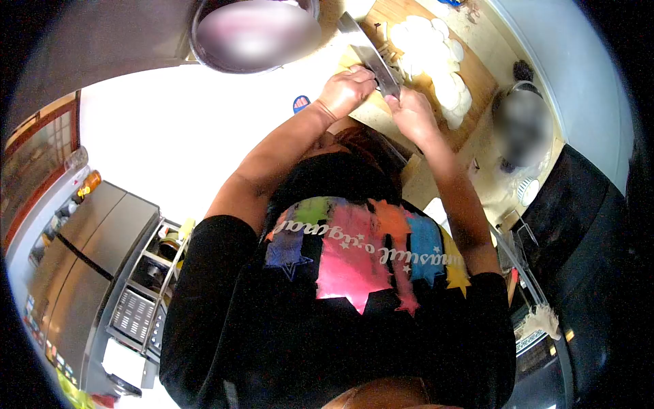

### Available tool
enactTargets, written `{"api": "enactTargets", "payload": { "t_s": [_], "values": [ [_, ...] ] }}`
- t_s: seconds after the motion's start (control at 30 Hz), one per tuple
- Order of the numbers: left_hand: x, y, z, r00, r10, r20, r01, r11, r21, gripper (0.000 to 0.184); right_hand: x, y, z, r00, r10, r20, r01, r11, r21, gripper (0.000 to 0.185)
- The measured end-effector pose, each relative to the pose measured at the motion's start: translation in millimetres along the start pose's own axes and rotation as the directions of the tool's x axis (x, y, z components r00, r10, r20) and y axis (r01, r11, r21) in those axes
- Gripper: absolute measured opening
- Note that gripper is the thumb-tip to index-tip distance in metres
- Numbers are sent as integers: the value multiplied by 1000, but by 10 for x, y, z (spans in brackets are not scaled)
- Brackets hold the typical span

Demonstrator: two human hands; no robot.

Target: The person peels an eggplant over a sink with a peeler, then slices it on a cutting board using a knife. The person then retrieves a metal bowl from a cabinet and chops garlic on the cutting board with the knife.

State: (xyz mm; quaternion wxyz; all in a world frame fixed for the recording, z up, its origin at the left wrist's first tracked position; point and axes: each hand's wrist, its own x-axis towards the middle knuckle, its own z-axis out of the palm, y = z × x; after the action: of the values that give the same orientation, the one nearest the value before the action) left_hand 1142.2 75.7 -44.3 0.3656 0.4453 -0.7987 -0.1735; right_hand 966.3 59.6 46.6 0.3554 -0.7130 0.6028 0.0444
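My right hand (412,116) is wrapped round the handle of a cleaver (371,54), whose broad blade points away from me over a wooden cutting board (480,75). Against the left side of the blade, my left hand (349,88) rests with its fingers curled in. Whatever lies beneath those fingers is hidden. Thin cut strips (385,49) lie by the blade's right side. Farther right on the board is a spread of pale round slices (453,95), overlapping and overexposed in places.
A large dark-rimmed bowl (197,48) with blurred contents stands at the top left. Right of the board sits a blurred round dark vessel (524,123), with a small ribbed cup (527,191) below. A metal rack (139,307) and grey cabinet (82,238) are at left.
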Motion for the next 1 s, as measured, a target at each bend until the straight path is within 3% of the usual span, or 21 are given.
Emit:
{"api": "enactTargets", "payload": {
  "t_s": [0.2, 0.3, 0.37, 0.4, 0.43, 0.47, 0.5, 0.53, 0.57, 0.7, 0.77, 0.83, 0.87, 0.9, 0.93, 1.0],
  "values": [
    [18, 70, 0, 998, 41, 52, -43, 998, 45, 16, 31, 149, 217, 987, 30, -159, -28, 999, 18, 27],
    [99, 90, -62, 997, -15, 69, 15, 1000, -2, 22, 8, 299, 191, 983, 38, -181, -6, 985, 175, 29],
    [202, 84, -124, 997, -48, 56, 51, 997, -60, 26, -115, 445, 204, 947, 113, -300, 6, 930, 368, 30],
    [358, 96, -176, 989, -144, 18, 144, 989, -20, 29, -189, 454, 112, 947, 177, -269, -49, 904, 425, 28],
    [475, 78, -166, 971, -236, -24, 236, 972, 14, 32, -284, 364, -15, 902, 157, -401, 29, 907, 419, 26],
    [595, -34, -58, 955, -287, -71, 290, 957, 30, 28, -293, 457, -27, 908, 207, -365, -14, 884, 467, 26],
    [789, -46, -97, 900, -432, 56, 431, 902, 26, 24, -299, 566, -57, 911, 253, -327, -55, 858, 511, 26],
    [959, -44, -122, 873, -470, 132, 453, 881, 140, 23, -335, 566, -135, 916, 288, -279, -105, 844, 526, 26],
    [1070, -51, -117, 834, -513, 201, 462, 850, 254, 22, -347, 631, -133, 914, 289, -283, -103, 843, 528, 26],
    [1142, -131, -16, 794, -552, 254, 453, 817, 358, 22, -451, 740, -43, 918, 244, -311, -16, 809, 588, 20],
    [1066, -135, -52, 859, -340, 383, 205, 914, 351, 21, -540, 740, -45, 912, 210, -351, 45, 801, 597, 18],
    [936, -155, -46, 865, -273, 421, 150, 941, 304, 20, -612, 762, -55, 897, 137, -420, 27, 932, 361, 18],
    [888, -160, -33, 871, -244, 426, 137, 954, 266, 21, -617, 836, -25, 897, 141, -419, 25, 930, 367, 18],
    [869, -133, -60, 878, -214, 429, 124, 966, 228, 21, -612, 895, 6, 898, 91, -431, 22, 968, 251, 19],
    [923, -100, -99, 769, -320, 554, 271, 947, 171, 33, -611, 953, 27, 899, 39, -436, 19, 991, 129, 21],
    [891, -79, -73, 818, -245, 520, 242, 967, 75, 38, -624, 1004, 30, 906, 39, -422, -10, 997, 72, 22]
  ]
}}
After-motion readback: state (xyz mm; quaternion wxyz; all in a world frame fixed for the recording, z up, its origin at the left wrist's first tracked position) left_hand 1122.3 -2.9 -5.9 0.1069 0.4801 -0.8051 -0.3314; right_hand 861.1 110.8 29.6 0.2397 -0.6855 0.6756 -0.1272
